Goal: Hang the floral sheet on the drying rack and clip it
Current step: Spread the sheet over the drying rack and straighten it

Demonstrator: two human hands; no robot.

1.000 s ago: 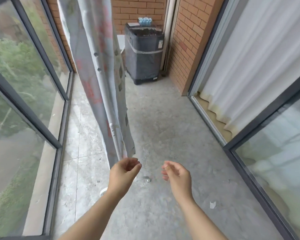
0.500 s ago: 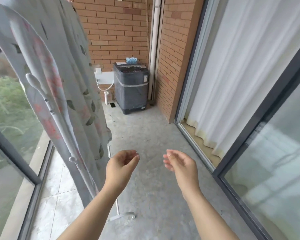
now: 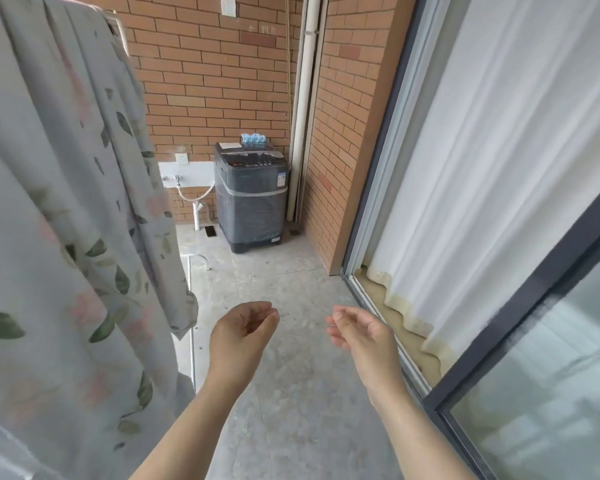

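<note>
Sheet [image 3: 66, 237] hangs over the rack [image 3: 121, 32] at frame left; our left grip [image 3: 238, 336] and right grip [image 3: 359, 336] are loosely curled, empty. We should fetch clips, then pin its top edge.

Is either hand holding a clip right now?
No, the left hand and right hand are both empty, fingers loosely curled.
</note>
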